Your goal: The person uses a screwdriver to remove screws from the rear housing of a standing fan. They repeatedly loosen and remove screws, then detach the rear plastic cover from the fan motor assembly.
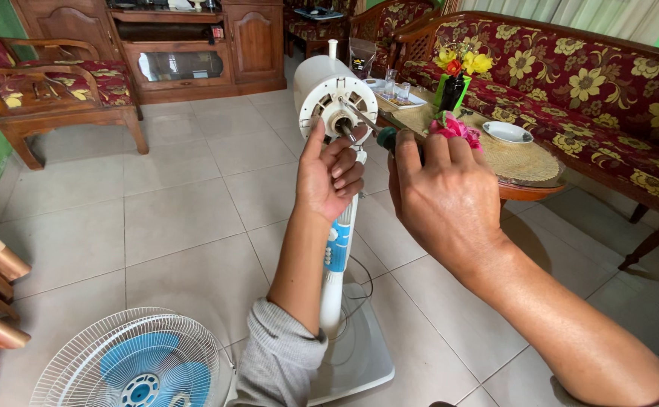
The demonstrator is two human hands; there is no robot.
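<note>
A white stand fan with its grille and blades removed stands before me; its round motor housing (333,94) faces me on a white and blue pole (337,252). My left hand (329,177) is at the motor's shaft, thumb raised along the housing's lower left and fingers curled under the shaft. My right hand (442,196) grips a screwdriver with a dark green handle (386,138), its metal shank angled up-left onto the motor face.
The removed grille with blue blades (137,362) lies on the tiled floor at lower left. The fan's white base (359,350) sits below my arms. A round wooden table (525,162) with a flower vase, plate and glasses stands right, a floral sofa behind it, a wooden chair far left.
</note>
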